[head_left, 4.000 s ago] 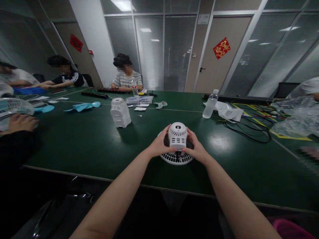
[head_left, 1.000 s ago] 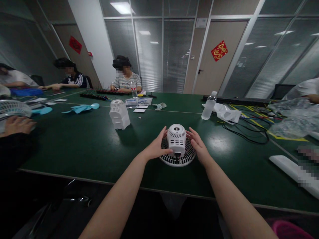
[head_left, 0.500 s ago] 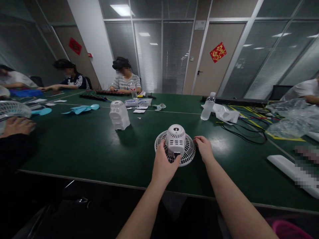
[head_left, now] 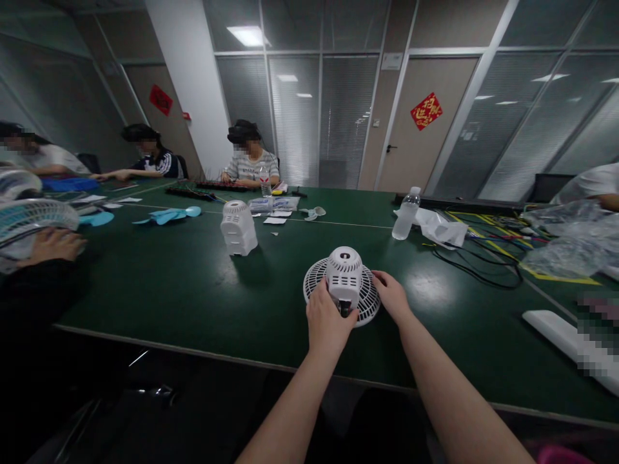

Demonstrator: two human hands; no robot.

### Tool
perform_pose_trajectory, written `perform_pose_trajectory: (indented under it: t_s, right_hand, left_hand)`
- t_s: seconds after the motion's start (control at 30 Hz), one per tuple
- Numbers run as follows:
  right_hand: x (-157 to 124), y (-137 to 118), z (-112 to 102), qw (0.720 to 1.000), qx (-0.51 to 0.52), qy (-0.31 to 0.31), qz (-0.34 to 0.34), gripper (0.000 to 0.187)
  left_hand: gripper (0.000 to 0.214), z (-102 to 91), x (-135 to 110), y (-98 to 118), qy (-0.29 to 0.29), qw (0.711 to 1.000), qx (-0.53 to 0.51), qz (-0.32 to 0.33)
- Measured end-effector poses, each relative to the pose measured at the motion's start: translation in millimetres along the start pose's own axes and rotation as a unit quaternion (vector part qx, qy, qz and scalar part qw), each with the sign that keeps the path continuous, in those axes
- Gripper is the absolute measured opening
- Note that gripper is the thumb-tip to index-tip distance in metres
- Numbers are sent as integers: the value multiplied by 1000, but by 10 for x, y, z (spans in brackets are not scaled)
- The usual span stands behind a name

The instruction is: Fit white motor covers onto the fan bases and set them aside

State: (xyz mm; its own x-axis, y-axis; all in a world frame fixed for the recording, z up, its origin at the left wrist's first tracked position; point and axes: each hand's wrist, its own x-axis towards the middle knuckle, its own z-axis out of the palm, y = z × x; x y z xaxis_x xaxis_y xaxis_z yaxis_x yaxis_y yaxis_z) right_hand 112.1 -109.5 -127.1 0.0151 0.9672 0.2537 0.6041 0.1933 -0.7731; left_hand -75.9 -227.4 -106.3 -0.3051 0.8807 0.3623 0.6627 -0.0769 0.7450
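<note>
A white round fan grille (head_left: 314, 278) lies on the green table in front of me, with a white fan motor housing (head_left: 345, 274) standing upright on its middle. My left hand (head_left: 329, 322) grips the lower part of the housing, thumb on the near right side and fingers along the left. A dark opening shows low on the housing's near side. On the grille's right rim rests my right hand (head_left: 394, 295), its fingers bent over the edge; the fingertips are partly hidden. Farther left stands a second white motor housing (head_left: 238, 229), apart from both hands.
A water bottle (head_left: 407, 214), a white plastic bag (head_left: 442, 225) and black cables (head_left: 483, 270) lie to the right. Light blue fan blades (head_left: 167, 215) rest at the left. A co-worker's hand (head_left: 60, 245) holds another grille (head_left: 39, 216). A long white part (head_left: 556, 332) lies at right.
My right hand has come left from beside the grille onto its rim. My left hand stays around the housing. The whole view has shifted slightly.
</note>
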Motion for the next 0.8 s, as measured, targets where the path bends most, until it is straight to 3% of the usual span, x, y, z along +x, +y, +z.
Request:
perform_pose_trajectory:
  t_s: [0.23, 0.47, 0.8]
  right_hand:
    - [-6, -15, 3, 999, -32, -5, -4, 35]
    - [-4, -25, 16, 999, -46, 1, -1, 33]
    - [-31, -71, 10, 999, -49, 13, 1, 28]
  left_hand:
    - [85, -81, 78, 152, -2, 999, -8, -37]
    - [99, 91, -63, 235, 53, 997, -25, -44]
    - [101, 148, -51, 250, 67, 998, 8, -22]
